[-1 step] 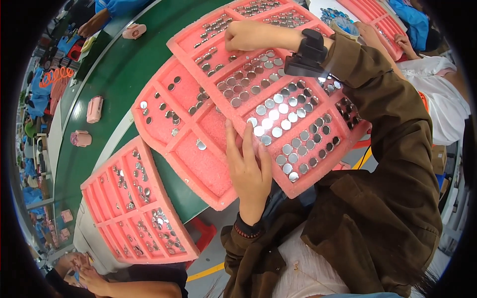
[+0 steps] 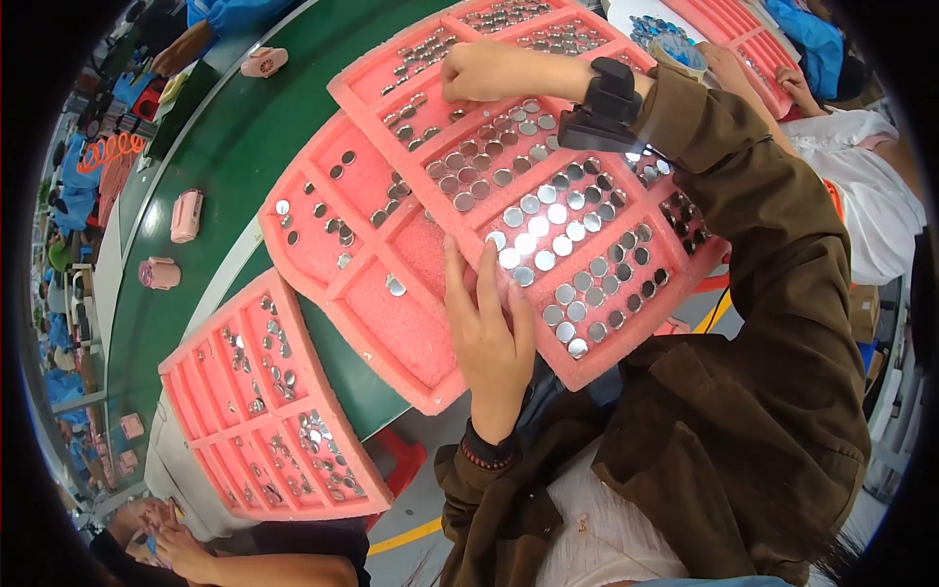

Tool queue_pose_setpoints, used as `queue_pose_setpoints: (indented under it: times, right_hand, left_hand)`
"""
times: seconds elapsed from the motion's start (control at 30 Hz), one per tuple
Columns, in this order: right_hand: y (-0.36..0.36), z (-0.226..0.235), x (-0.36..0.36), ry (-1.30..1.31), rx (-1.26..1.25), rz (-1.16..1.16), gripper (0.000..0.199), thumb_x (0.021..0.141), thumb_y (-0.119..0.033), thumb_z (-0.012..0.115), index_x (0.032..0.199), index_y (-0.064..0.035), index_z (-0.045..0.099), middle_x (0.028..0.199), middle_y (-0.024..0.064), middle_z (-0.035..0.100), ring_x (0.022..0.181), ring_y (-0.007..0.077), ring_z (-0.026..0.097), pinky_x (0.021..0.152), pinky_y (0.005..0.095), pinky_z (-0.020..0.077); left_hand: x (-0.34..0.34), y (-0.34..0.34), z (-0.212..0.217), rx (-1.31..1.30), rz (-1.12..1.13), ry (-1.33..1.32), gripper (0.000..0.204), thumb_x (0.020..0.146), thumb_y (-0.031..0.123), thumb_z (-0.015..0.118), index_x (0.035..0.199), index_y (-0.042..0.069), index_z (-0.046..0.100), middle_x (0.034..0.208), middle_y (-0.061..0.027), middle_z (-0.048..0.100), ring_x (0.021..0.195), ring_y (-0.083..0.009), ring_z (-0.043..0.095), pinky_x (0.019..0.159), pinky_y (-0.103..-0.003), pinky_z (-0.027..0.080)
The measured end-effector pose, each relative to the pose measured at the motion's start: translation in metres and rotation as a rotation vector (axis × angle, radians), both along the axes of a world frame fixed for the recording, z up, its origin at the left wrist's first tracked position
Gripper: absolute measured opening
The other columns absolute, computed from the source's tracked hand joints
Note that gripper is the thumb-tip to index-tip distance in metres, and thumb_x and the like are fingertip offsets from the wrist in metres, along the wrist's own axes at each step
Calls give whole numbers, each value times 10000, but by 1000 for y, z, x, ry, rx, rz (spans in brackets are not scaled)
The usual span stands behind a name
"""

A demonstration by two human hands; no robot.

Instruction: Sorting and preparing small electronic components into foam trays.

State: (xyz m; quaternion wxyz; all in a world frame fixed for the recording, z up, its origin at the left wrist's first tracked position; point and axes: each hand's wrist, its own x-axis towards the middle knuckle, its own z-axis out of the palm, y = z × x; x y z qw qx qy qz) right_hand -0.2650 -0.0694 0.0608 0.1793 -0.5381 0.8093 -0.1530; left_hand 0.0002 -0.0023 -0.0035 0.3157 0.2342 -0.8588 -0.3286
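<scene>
Mostly, the upper tray (image 2: 579,372), of pink foam, has similar things around it. A second tray (image 2: 425,396) lies partly under its left side, so some compartments are covered, and a third tray (image 2: 323,511) is farther to its lower left. Round silver discs (image 2: 558,213) lie in the compartments of the upper tray. Across it passes the right forearm, with a black device (image 2: 602,106) at the wrist, and this hides some of them. Left of the upper tray are small pink gadgets (image 2: 186,215); beyond its upper right, a co-worker's hand (image 2: 800,93) is near another pink tray (image 2: 736,37).

The left hand (image 2: 494,362) rests on the left rim of the upper tray, its grip open and the fingers spread. The right hand (image 2: 479,70) is curled over a compartment near the far end; I cannot tell whether its grip has a disc.

The counter (image 2: 240,132), green and shiny, extends left of the upper tray; below that tray, a yellow line (image 2: 406,536) marks the floor.

Compared with the earlier frame, I notice no clear change: hands and trays keep their places.
</scene>
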Motion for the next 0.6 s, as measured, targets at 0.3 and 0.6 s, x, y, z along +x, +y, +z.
queue_pose_setpoints:
  times: [0.3,0.6]
  right_hand:
    - [-10,-8,-7,-329,19,34,195,816,-151,585,831,36,640,785,82,669,727,146,658,701,265,526]
    - [-16,-12,-1,-410,-118,-16,189,844,-143,557,830,29,635,816,71,663,805,149,656,739,261,527]
  left_hand:
    - [-2,2,-2,25,-11,38,401,866,37,532,1265,14,504,1389,-286,336,1214,-420,447,893,-415,464]
    - [-1,0,-1,27,-14,43,407,860,29,536,1266,17,503,1389,-287,336,1209,-419,453,890,-412,467]
